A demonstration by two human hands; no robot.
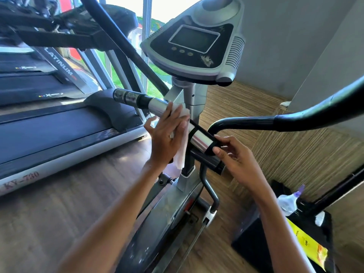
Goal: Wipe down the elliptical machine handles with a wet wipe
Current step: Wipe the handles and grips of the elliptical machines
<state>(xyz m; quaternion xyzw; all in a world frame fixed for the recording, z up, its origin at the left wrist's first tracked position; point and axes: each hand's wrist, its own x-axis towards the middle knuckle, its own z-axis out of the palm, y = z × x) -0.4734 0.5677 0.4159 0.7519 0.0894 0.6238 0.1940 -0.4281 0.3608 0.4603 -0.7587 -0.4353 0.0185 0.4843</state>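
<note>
My left hand [165, 138] presses a white wet wipe [180, 154], fingers straight, onto the black-and-silver horizontal handlebar [199, 139]. My right hand [236, 160] grips that bar just beside it. Left of both, a grey-railed treadmill [59, 164] reads "KY-730" and "LATINUM".

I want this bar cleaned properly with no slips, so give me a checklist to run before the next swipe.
1. Wipe pressed against the handlebar by the left hand: ok.
2. Right hand grips the bar's right end to steady it: ok.
3. Wipe gathered under the palm: not ok, a tail hangs loose below the hand.
4. Wipe wet enough: cannot tell.
5. Bar's left end clean: cannot tell, its surface looks mottled.
</note>
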